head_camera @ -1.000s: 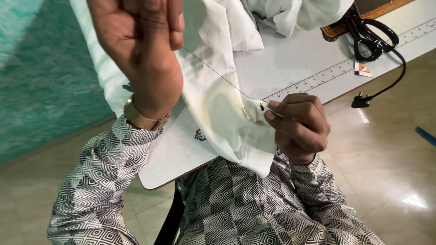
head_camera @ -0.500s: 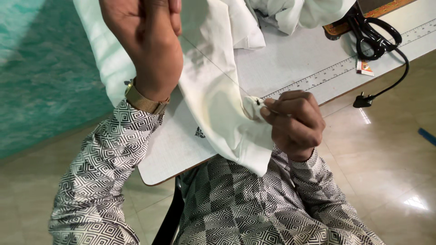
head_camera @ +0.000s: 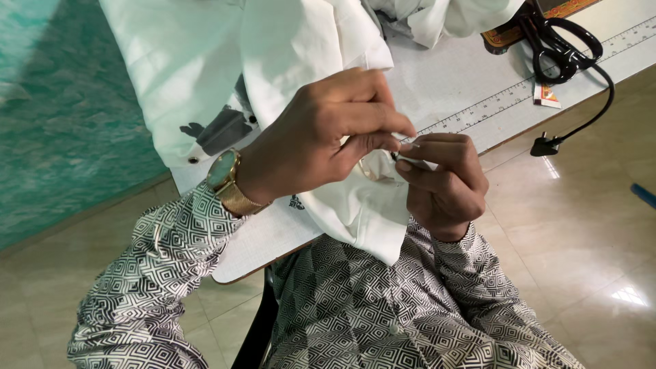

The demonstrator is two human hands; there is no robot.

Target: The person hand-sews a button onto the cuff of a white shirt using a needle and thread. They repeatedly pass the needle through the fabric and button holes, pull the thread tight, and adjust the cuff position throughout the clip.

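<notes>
A needle is pinched at a fold of the white garment, which is draped over the near edge of the desk and into the lap. The fold is gripped closed by the right hand; the needle is held in a narrow fingertip grip by the left hand. The hand sewing is judged to be under way, with no finished seam visible. Black scissors and a cord are seen well apart.
</notes>
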